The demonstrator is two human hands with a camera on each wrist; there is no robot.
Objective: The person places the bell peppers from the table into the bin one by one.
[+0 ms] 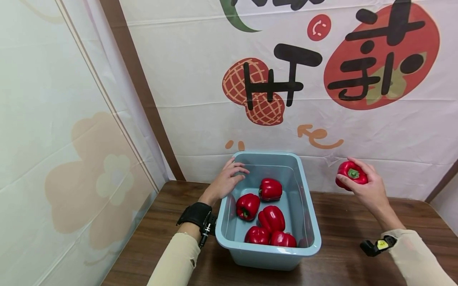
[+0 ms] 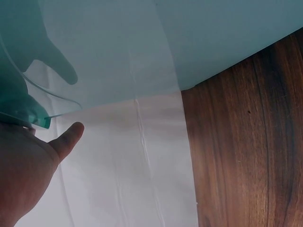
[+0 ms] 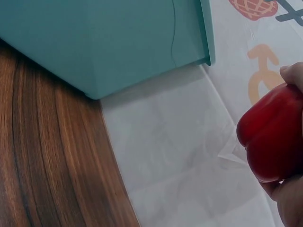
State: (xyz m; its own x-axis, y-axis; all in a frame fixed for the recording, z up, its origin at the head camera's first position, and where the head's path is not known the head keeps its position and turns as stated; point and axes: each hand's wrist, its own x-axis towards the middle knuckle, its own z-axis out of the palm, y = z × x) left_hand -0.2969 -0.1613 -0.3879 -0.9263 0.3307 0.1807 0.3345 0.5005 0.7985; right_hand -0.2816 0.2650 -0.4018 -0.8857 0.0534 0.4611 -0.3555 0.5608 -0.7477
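My right hand (image 1: 372,186) grips a red bell pepper (image 1: 352,174) in the air to the right of the blue plastic bin (image 1: 311,222). Its green stem end faces the head camera, while the right wrist view shows the glossy lobed side of the pepper (image 3: 274,135). Over the bin's left rim lies my left hand (image 1: 226,178), its fingers extended and loosely spread. One finger (image 2: 68,139) shows outside the wall in the left wrist view. Inside the bin are several more red bell peppers (image 1: 272,218), bunched mostly toward the near end.
The bin stands on a dark wood-grain table (image 1: 343,222), close to the back. Behind it hangs a white printed cloth (image 1: 193,119) with food drawings and black lettering. A pale cloth panel (image 1: 71,178) borders the left side.
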